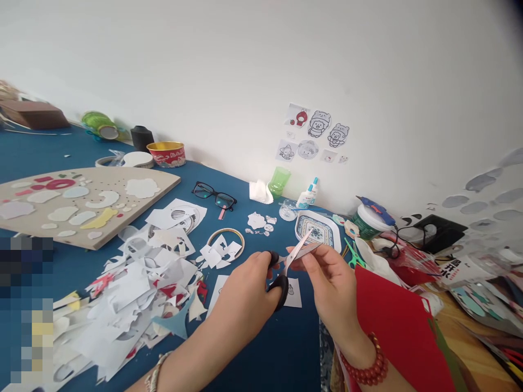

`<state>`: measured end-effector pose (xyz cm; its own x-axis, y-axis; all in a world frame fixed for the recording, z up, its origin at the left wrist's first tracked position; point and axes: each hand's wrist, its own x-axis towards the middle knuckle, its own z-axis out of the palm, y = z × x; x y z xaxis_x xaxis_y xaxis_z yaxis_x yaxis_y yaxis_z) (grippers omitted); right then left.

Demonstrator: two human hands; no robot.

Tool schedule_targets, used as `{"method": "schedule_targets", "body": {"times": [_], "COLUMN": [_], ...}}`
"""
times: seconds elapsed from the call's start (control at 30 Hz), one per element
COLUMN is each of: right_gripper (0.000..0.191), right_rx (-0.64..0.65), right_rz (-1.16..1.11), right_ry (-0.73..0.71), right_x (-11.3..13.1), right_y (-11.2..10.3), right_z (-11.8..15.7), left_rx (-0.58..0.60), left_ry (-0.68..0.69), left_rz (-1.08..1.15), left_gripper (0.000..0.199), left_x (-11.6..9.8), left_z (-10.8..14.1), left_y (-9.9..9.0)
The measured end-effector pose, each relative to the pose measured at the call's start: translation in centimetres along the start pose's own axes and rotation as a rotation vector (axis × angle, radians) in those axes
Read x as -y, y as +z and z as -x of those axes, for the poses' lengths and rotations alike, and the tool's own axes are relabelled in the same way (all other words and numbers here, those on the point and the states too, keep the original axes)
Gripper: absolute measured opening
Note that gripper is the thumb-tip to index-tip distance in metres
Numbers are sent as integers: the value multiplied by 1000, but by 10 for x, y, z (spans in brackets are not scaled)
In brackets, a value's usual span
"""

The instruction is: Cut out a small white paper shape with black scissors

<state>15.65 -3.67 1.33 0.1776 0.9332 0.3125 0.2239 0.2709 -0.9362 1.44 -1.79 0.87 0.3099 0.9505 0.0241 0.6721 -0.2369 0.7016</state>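
My left hand (249,288) is closed round the black handles of a pair of scissors (300,252), whose blades are spread and point right. Close by the blades, my right hand (333,283) is closed in a pinch; what its fingertips grip is mostly hidden, though a pale edge shows. Beneath both hands lies a white sheet with small printed drawings (295,296), partly covered by my left hand. Beyond them, several small white cut-outs (257,220) rest on the blue tabletop.
Paper scraps (131,299) heap at the left, beside a board with cut shapes (87,228). Glasses (214,196), a tape ring (241,237) and glue bottles (306,197) stand farther back. At right are a patterned tray (337,234), a glue gun (373,209) and red sheets (392,332).
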Motion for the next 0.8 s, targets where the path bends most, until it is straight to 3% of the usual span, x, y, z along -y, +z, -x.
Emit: {"method": "schedule_targets", "body": {"times": [0.8], "right_gripper": [18], "right_rx": [10], "right_rz": [-6], "right_ry": [39], "right_x": [0], "right_y": [3], "right_z": [0], "left_rx": [58], "left_ry": [-2], "left_rz": [18], "left_gripper": [7], "left_x": [2], "left_z": [0], "left_y": [-3]}}
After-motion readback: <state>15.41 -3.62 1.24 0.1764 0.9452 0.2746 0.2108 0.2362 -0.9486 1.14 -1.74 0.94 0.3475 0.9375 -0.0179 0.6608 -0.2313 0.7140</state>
